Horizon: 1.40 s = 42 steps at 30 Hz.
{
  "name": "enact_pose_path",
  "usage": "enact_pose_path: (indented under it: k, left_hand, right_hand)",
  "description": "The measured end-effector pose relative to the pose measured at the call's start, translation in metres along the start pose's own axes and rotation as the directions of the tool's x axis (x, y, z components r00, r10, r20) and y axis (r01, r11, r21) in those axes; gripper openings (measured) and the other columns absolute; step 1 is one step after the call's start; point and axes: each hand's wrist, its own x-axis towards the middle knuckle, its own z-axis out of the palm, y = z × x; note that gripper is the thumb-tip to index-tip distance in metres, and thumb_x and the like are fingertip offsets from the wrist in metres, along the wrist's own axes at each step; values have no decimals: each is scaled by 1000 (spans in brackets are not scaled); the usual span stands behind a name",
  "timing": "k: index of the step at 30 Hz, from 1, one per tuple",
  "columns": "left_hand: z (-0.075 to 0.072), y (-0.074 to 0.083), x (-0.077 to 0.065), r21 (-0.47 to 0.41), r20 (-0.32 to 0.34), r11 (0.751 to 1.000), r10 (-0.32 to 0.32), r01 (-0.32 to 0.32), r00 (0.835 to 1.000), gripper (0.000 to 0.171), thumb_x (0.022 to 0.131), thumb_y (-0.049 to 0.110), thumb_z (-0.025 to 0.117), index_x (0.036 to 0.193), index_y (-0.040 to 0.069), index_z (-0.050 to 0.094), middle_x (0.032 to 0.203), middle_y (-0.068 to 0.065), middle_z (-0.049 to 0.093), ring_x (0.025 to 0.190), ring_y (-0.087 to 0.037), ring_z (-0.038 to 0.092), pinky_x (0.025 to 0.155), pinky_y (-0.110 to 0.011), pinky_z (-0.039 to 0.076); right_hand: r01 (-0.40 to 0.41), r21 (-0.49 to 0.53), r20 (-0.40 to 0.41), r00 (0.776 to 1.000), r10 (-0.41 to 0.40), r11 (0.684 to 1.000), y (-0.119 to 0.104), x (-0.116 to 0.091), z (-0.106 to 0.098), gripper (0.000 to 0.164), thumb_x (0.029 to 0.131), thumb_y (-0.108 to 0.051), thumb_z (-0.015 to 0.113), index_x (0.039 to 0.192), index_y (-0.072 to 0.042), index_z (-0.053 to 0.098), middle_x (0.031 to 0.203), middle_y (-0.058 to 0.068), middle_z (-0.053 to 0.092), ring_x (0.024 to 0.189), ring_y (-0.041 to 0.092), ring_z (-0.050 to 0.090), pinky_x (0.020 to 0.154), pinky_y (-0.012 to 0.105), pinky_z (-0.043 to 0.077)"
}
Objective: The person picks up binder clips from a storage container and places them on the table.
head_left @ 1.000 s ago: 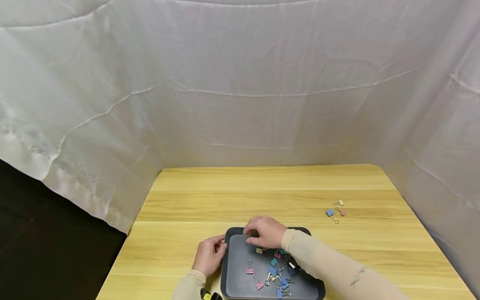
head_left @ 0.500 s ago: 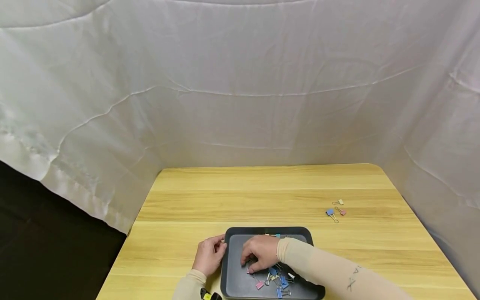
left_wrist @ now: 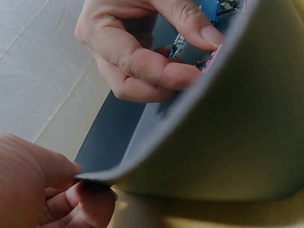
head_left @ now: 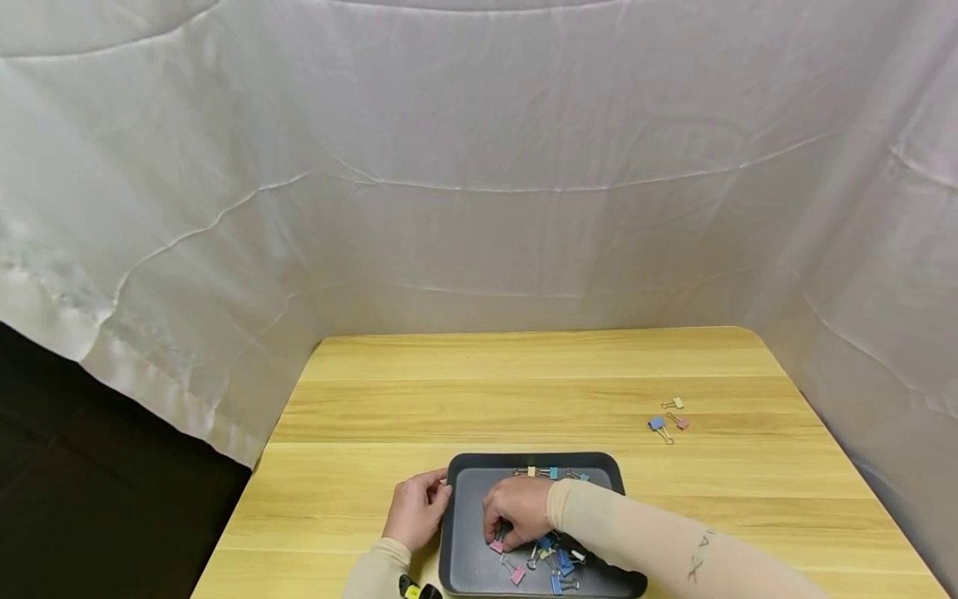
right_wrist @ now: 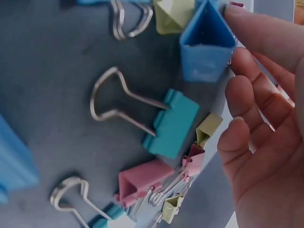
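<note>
Pinched pink clip (head_left: 496,547), table clips (head_left: 657,423) head-view only

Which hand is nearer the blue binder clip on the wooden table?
Right hand, left of the clip, inside the dark rectangular tray; the left hand is farther left, gripping its rim.

The right sleeve (head_left: 666,537) hides part of the tray (head_left: 467,541).
</note>
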Motion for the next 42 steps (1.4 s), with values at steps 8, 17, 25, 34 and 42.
enact_pose_path:
  k: [8,17,25,34,42]
  left_hand:
    - [1,-2,0,-6,-17,1000,12,-12,1000,21,87,1,65,107,-4,70,71,4,60,60,-5,52,54,-21,46]
    - [2,-2,-2,-16,-10,1000,1,-1,1000,23,87,1,66,109,-4,69,71,4,60,60,-4,51,53,-21,45]
    - [1,-1,-2,-6,-21,1000,-1,1,1000,23,88,2,66,109,-4,69,72,5,60,61,-4,51,54,-21,45]
    - [0,-2,-6,-2,-32,1000,2,-2,999,22,87,2,66,109,-4,69,72,5,60,60,-4,51,54,-21,45]
    - [-1,0,-10,4,-36,1000,-5,5,999,22,87,2,66,109,-4,69,72,5,60,61,-4,51,54,-21,45]
  right_hand:
    - [-34,-25,-48,998,33,999,-1,4,4,4,82,-30,76,83,-29,73,73,-25,57,66,-14,46,62,6,37]
    - [-118,3,-139,983,117,993,7,1,-16,8,84,-26,74,80,-26,68,71,-21,52,64,-9,45,60,9,38]
    - [-264,26,-239,935,262,964,28,-11,-51,5,85,-23,72,83,-25,68,75,-18,54,66,-1,48,64,18,43]
    - [-360,164,-326,859,395,918,66,-34,-70,5,89,-27,68,86,-23,70,76,-19,58,65,1,50,61,21,45]
    - [-468,225,-363,774,519,855,112,-72,-72,3,88,-22,70,86,-21,71,74,-16,60,64,4,51,61,25,45]
